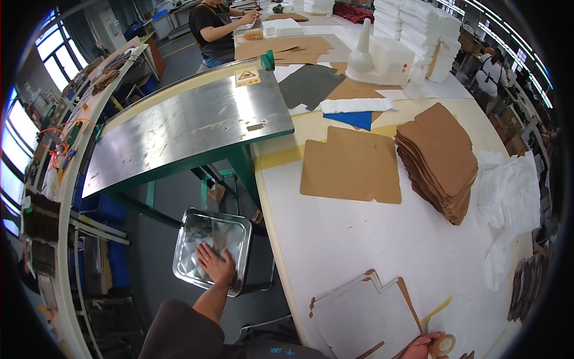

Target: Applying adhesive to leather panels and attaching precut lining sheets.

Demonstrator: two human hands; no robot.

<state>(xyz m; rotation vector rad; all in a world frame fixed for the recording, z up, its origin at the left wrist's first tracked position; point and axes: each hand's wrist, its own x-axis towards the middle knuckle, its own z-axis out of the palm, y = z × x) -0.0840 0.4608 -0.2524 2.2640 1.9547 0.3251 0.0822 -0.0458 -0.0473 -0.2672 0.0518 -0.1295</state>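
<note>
My left hand (215,266) lies flat, fingers spread, in a shiny rectangular metal tray (186,239) below the table's left edge. At the table's near edge, my right hand (421,347) closes on a roll of tan tape (443,346); part of this hand is cut off by the frame's lower edge. Beside it lies a flat white sheet (365,320) with brown edging and a stepped corner. Farther up the white tabletop (335,239) rests a notched tan cardboard piece (353,164).
Right of the cardboard stands a stack of brown pieces (439,161), with crumpled white plastic (508,191) beyond. A steel-topped bench (191,128) on green legs adjoins the table at left. At the back are a white plastic container (382,60) and a person (212,30).
</note>
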